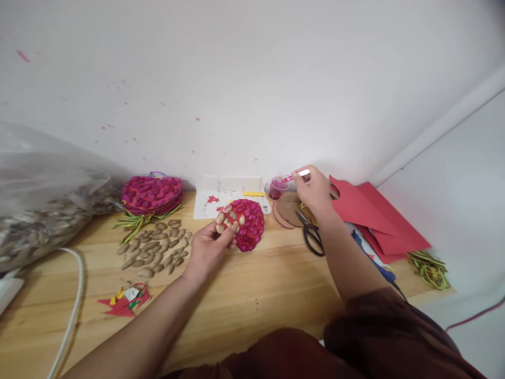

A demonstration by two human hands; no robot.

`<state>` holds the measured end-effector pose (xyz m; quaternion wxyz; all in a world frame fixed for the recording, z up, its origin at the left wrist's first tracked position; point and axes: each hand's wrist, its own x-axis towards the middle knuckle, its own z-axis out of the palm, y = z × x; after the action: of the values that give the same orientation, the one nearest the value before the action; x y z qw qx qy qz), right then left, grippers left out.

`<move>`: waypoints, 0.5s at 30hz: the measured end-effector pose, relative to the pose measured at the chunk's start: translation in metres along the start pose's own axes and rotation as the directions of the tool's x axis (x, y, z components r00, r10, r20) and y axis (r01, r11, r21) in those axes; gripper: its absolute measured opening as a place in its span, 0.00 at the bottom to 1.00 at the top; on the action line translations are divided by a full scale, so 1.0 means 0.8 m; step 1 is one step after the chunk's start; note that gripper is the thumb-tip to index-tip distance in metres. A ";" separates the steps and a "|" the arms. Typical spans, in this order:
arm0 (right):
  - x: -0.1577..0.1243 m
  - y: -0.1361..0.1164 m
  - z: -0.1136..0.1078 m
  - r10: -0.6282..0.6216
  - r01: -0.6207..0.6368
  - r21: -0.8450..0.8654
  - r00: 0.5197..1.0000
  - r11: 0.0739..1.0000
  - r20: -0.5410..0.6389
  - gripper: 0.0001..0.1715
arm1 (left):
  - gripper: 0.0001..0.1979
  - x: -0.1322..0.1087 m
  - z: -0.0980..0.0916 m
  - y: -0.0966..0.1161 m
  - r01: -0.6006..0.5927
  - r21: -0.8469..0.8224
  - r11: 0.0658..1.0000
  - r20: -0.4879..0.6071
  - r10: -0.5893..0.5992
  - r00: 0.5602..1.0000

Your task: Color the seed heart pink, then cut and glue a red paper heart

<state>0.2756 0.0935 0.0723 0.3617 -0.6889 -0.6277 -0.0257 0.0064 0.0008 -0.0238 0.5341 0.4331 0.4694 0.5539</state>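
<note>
A: Quick, biggest 1st?
B: Wooden table (244, 300), w/ the peanut disc (252, 226) approx. mid-table. It's roundish, so no clear long axis. Can't tell if its underside touches the wood.
A: Which hand's nearer?
B: L hand (207, 250), clamped on the disc's L edge: thumb on top, other fingers mostly hidden.
A: & R hand (315, 189)?
B: Well apart from the disc, out to its R & farther back. Fingers together, pinched on the brush (303, 172).
A: Cup (278, 189)?
B: Clear, w/ pink liquid, just beyond the disc's far R side. Brush slants down-L, tip at the cup's mouth; can't tell if it's dipped. From tip, disc lies L & nearer the body.
A: Smallest?
B: Pale nuts (220, 217), disc's L part, by the L thumb.
</note>
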 end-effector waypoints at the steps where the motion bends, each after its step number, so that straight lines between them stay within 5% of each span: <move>1: 0.010 0.001 0.007 0.041 -0.034 -0.085 0.996 0.996 0.077 0.15 | 0.19 0.000 0.000 -0.001 0.005 0.001 1.000 0.001 -0.005 1.000; 9: 0.039 -0.003 0.052 0.180 -0.103 -0.305 0.955 0.947 0.237 0.15 | 0.21 0.000 -0.002 0.002 0.035 0.017 0.999 0.002 -0.035 0.999; 15: 0.039 -0.008 0.049 0.200 -0.121 -0.306 0.950 0.944 0.241 0.16 | 0.21 -0.003 0.002 0.010 0.047 0.015 0.999 0.007 -0.047 0.999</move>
<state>0.2599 0.1406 0.0616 0.1702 -0.7804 -0.6016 0.0071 0.0064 -0.0012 -0.0158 0.5455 0.4278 0.4815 0.5362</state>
